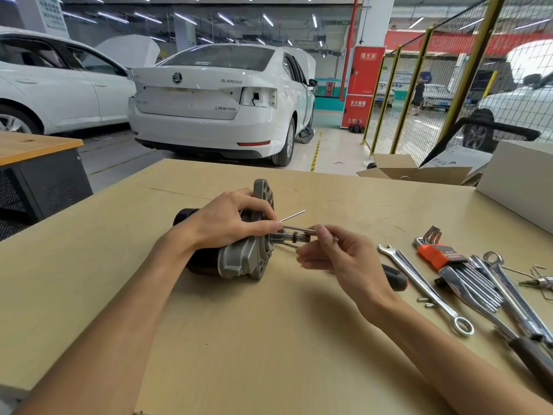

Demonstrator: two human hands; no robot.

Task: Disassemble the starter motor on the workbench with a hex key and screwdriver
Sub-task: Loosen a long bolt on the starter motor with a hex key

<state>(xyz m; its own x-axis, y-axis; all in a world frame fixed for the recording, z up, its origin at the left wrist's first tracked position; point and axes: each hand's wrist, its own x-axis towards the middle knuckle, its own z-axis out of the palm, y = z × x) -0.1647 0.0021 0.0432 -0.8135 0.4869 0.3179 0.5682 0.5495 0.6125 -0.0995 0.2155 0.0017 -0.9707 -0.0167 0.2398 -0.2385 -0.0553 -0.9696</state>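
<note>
Left hand point(227, 220) clamped around ribbed grey starter motor point(239, 256), right hand point(338, 259) pinching slim steel hex key point(294, 215).

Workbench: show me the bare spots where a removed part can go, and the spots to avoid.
Free: the workbench near edge between the two forearms, the stretch left of the starter motor, and the far strip beyond it up to the cardboard box. Crowded: the right side, with combination wrench, hex key set and small loose screws.
</note>
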